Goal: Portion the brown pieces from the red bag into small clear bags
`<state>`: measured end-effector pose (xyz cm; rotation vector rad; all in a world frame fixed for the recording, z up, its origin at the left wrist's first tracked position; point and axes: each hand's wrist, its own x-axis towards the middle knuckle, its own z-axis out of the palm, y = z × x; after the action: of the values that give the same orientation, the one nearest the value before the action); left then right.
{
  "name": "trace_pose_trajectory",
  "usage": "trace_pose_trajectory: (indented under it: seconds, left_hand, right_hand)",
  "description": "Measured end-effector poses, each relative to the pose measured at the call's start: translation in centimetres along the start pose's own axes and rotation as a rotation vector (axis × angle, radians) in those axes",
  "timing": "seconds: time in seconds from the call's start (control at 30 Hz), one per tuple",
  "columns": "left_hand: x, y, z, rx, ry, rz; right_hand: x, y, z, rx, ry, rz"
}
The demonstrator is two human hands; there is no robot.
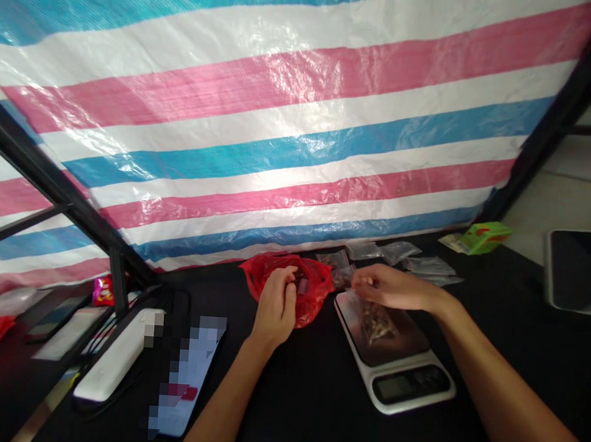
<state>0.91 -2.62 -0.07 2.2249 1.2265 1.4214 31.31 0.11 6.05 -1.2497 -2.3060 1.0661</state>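
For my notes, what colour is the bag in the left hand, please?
Red plastic bag, clearest in the head view.

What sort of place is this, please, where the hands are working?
It looks like a makeshift small packing workspace, though I cannot be sure. A striped plastic tarpaulin hangs behind a black table, which holds a digital scale and small clear plastic bags.

bright | glare on plastic tarp | edges bowed, warped
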Motion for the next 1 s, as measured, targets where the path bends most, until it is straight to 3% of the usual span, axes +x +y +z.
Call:
trace_pose_trajectory:
  seconds: [0.2,0.3,0.4,0.73,1.0]
  left_hand:
    - [0.1,0.5,-0.1,0.028,-0.009,0.009]
    - [0.2,0.5,0.0,0.08,0.03,0.01]
    - [0.3,0.3,-0.1,0.097,0.073,0.005]
    - [0.3,0.5,0.2,0.099,-0.034,0.101]
    - [0.2,0.4,0.0,0.076,-0.032,0.091]
  right_hand:
    - [0.7,0.6,-0.1,-0.138,0.32,-0.219]
    - [1.2,1.4,-0.4,-0.175,0.471,-0.227]
    - [1.4,2.2,-0.6,-0.198,0.538,-0.203]
    - [0.8,0.6,-0.8,-0.031,0.302,-0.253]
    - [1.0,0.0,0.5,0.019,0.202,-0.216]
